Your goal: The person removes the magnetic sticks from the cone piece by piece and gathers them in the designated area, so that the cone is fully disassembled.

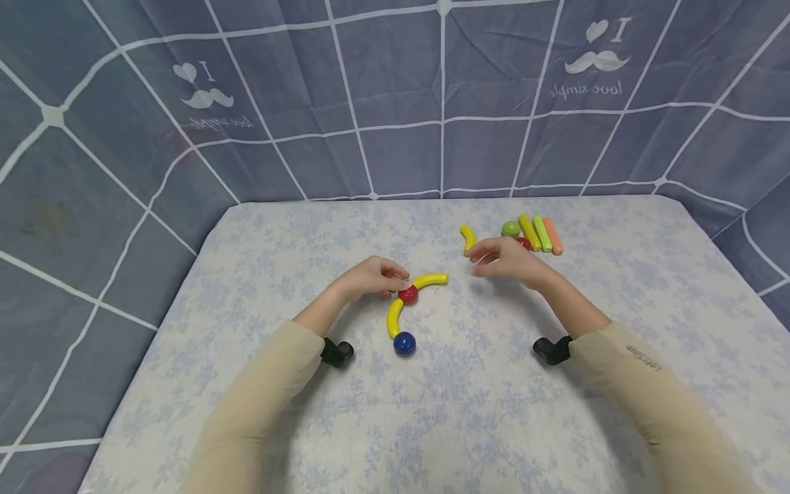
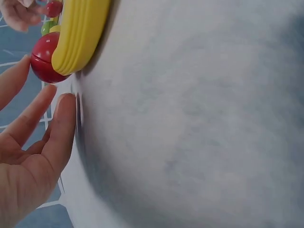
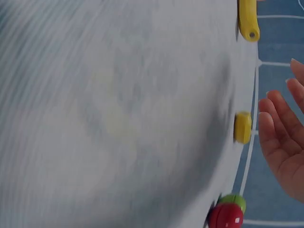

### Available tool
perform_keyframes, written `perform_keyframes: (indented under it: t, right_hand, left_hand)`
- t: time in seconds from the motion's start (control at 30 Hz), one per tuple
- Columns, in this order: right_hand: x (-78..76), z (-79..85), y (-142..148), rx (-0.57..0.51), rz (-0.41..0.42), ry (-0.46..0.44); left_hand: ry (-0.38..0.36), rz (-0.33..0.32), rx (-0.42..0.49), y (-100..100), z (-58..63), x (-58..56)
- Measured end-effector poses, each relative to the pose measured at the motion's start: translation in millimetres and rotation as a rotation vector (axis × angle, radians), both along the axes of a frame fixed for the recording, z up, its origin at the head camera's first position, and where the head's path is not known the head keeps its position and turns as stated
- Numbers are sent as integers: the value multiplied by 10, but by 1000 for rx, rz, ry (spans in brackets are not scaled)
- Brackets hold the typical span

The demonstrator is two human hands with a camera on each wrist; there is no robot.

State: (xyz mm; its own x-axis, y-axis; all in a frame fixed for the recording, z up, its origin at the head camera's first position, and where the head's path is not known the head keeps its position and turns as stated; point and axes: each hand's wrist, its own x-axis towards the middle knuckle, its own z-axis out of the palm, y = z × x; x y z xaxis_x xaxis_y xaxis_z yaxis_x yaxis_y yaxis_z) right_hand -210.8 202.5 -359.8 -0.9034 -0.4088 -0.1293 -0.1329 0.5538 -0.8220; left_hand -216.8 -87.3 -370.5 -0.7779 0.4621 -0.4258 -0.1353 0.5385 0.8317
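Note:
A red ball [image 1: 409, 296] lies on the cloth between two yellow curved pieces [image 1: 431, 279], and a blue ball [image 1: 404, 344] sits at the near end of the lower one. My left hand [image 1: 373, 276] is beside the red ball, its fingers loosely extended; in the left wrist view a fingertip [image 2: 21, 71] is at the ball's edge, though contact is unclear. My right hand [image 1: 509, 261] hovers with relaxed fingers and holds nothing. Close to its fingertips is another yellow curved piece [image 1: 468, 237], seen end-on as a yellow block [image 3: 242, 127] in the right wrist view.
Behind the right hand are a green ball [image 1: 510, 228], a second red ball [image 1: 523, 243], a yellow stick [image 1: 529, 233], a light green stick [image 1: 542, 234] and a coral stick [image 1: 553, 236]. A blue-grey curtain [image 1: 395, 82] hangs behind the patterned tablecloth [image 1: 457, 412].

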Motion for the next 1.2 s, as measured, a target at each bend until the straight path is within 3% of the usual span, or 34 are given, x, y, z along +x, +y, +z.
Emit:
perform_keyframes:
  t: [0.17, 0.43, 0.7, 0.93, 1.2]
  right_hand:
    - [-56, -58, -253, 42, 132, 20]
    - [-82, -120, -545, 93, 196, 52]
    - [-120, -142, -727, 136, 262, 140]
    - [-128, -145, -832, 218, 370, 216]
    - [-120, -126, -880, 283, 397, 224]
  left_hand:
    - [-12, -10, -3, -40, 16, 92]
    - [-1, 3, 28, -28, -9, 204]
    - [44, 44, -26, 25, 16, 234]
    - [94, 42, -62, 60, -8, 242]
    - [92, 46, -72, 79, -27, 230]
